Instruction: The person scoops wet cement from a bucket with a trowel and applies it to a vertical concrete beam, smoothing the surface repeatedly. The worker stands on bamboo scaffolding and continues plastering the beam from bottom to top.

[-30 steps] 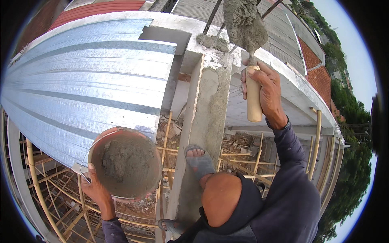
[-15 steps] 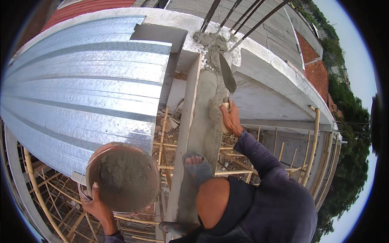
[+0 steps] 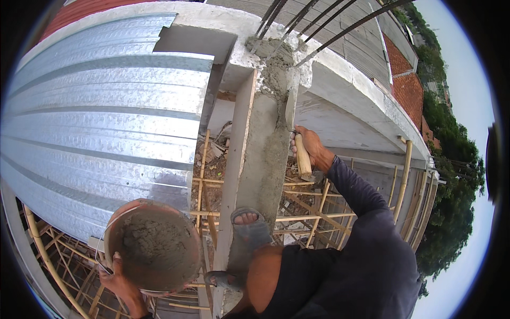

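My right hand [image 3: 313,150] is closed round the wooden handle of a trowel [image 3: 291,106]. The trowel's blade stands nearly edge-on along the right edge of a concrete beam [image 3: 260,154], touching or very near its wet surface. Rough wet mortar [image 3: 277,72] lies heaped at the beam's far end, below the steel bars. At lower left, my left hand [image 3: 119,287] grips the near left rim of a round bucket [image 3: 197,255]. Grey mortar [image 3: 154,239] partly fills that bucket, and its wire handle hangs at the left side, by my fingers.
Several steel bars [image 3: 319,32] rise from the far end of the beam. Corrugated metal sheets [image 3: 106,117] spread over the left. Bamboo scaffolding [image 3: 319,212] and rubble show far below, on both sides of the narrow beam. My sandalled foot [image 3: 246,220] rests on the beam.
The trowel's blade has turned from a slanted, broad-faced position to nearly edge-on at the beam's right edge. My right wrist has rotated, showing more handle. My left hand stays on the bucket.
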Demonstrator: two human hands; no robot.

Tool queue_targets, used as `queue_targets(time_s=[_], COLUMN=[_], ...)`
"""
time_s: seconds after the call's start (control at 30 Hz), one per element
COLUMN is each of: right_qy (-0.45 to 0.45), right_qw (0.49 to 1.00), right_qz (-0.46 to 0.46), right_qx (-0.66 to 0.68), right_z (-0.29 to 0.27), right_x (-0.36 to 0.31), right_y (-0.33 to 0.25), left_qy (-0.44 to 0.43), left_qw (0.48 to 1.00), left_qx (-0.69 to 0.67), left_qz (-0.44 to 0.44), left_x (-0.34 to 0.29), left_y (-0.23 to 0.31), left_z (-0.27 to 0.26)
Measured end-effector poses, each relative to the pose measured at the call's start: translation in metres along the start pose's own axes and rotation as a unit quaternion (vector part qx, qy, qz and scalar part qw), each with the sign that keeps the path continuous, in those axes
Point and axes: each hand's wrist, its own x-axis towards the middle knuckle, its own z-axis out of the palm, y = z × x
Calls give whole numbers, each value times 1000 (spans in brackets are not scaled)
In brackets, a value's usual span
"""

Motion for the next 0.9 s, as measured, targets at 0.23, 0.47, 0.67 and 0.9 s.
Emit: queue_targets(time_s=[0.23,0.47,0.67,0.9], right_qy=[44,-31,151,88], right_qw=[968,725,586,597], right_qz=[-96,-253,-411,-311], right_qx=[-227,-640,-682,-734], right_z=[33,-73,-62,-94], right_x=[39,21,60,103], right_y=[3,27,-33,-37], left_qy=[-12,-33,-38,-22], left_qw=[999,994,993,992], left_qx=[-8,-61,-67,-85], left_qz=[48,81,84,88], left_x=[0,-4,-14,-16], left_y=[2,-5,0,-14], left_z=[5,0,1,3])
